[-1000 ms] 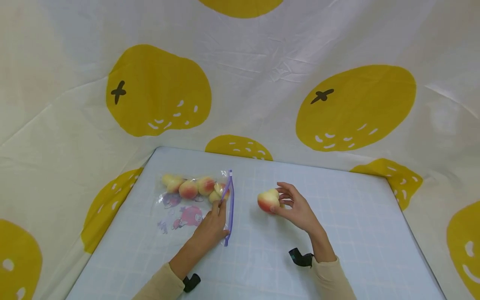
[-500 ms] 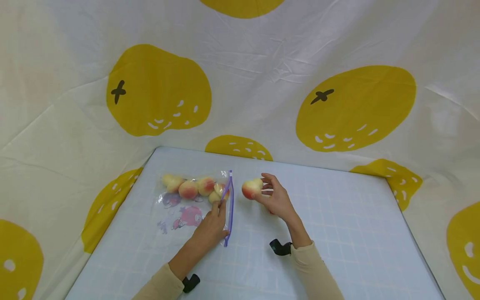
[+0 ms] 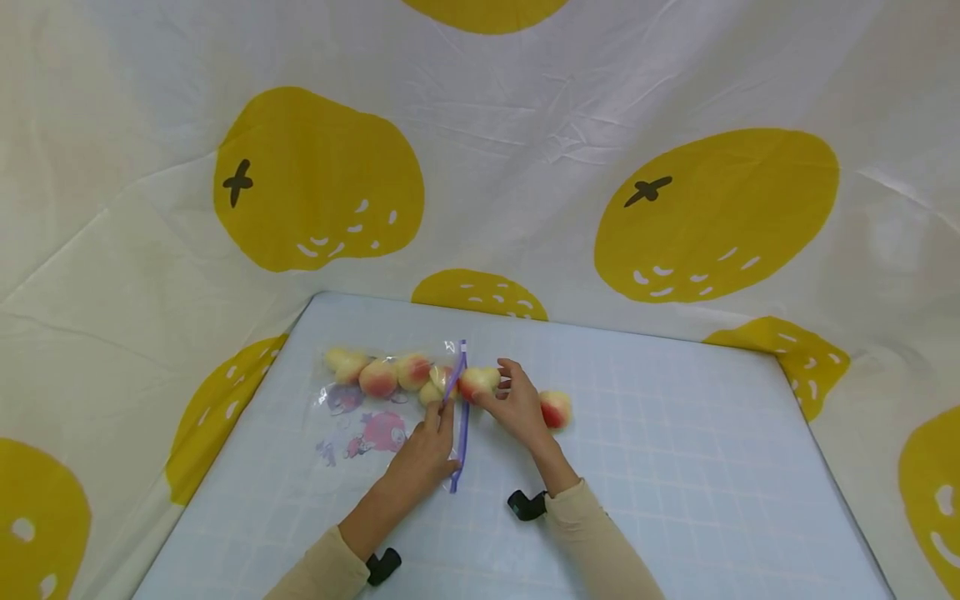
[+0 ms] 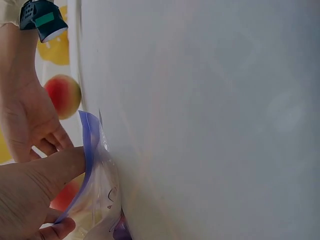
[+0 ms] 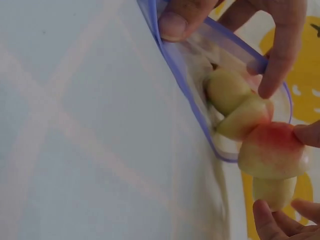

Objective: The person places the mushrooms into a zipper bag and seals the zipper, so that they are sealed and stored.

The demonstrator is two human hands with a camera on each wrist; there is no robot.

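Observation:
A clear zip bag with a purple zip edge and pink printed pictures lies on the left of the table. Several yellow pears with red blush are inside it. My left hand holds the bag by its mouth; in the right wrist view its thumb and fingers keep the two purple edges apart. Between the thumb and fingers of my right hand is another pear, its red end toward the bag opening. One more pear rests on the table just right of my right hand.
A pale blue checked cloth covers the table. Behind and at the sides hangs a white curtain with large yellow fruit prints. Black wrist cameras sit on both wrists.
My right hand has moved left with its pear, from the table's middle to the bag's mouth. The pear on the table has come into clear view. My left hand stays in place.

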